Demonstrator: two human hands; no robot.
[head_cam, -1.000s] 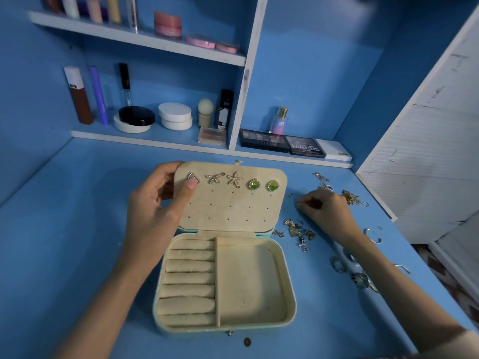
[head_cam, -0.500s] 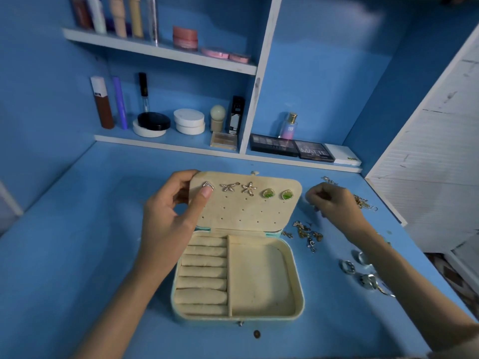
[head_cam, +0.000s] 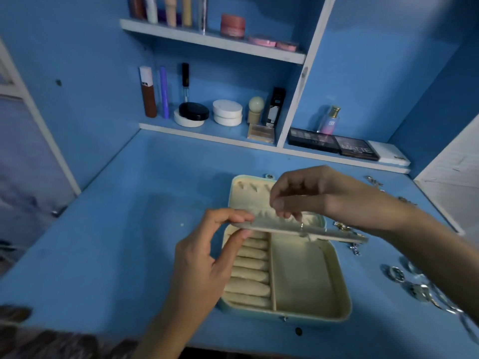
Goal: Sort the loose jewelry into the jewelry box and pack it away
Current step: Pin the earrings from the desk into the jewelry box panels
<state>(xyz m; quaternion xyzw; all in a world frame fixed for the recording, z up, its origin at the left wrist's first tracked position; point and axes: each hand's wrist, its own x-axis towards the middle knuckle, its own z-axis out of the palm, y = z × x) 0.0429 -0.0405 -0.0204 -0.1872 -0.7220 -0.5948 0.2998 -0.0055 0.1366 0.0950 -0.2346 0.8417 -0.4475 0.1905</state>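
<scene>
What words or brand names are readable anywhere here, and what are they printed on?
"MATTE": on the lid of the dark palette, blurred but legible.
"SB": apparently, on the small perfume bottle.
Too small or blurred to read: the label on the black box and the print on the other palette.
No writing shows on the jewelry box.

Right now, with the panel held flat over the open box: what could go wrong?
1. The left hand pinches only the left edge of the earring panel while the right hand works on it with its fingertips. The panel could tip and an earring could drop.
2. The right forearm passes close by the loose rings. A sweep could scatter them.
</scene>
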